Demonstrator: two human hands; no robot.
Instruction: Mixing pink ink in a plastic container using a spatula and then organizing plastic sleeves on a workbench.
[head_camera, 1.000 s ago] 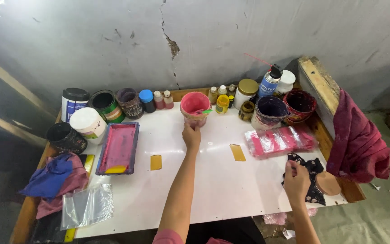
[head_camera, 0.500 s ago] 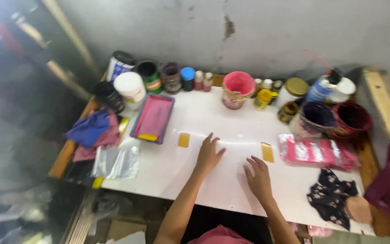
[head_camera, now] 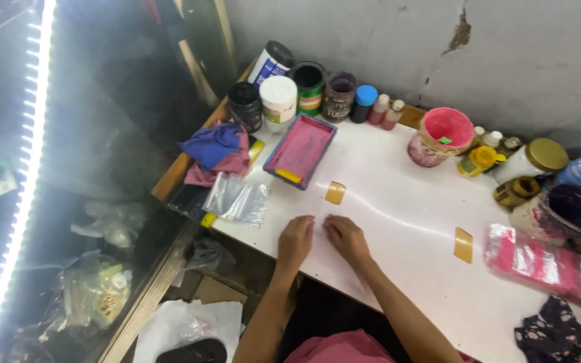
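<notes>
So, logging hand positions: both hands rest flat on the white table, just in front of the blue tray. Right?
Not quite. In the head view both hands, left and right, rest on the white table, but the tray is pink inside, with a purple rim.

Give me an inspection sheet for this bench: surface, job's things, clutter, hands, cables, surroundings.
Surface: white table, glossy, wooden edge at left.
Job's things: both hands rest flat on the table near its front edge; nearest are a tan tab and a clear bag.
Clutter: pink tray, paint cans, pink bucket, small bottles, blue and pink rags, pink packet, dark floral cloth.
Hands: left hand and right hand empty, side by side.
Cables: nothing seen.
Surroundings: cracked grey wall, light strip at left.
</notes>
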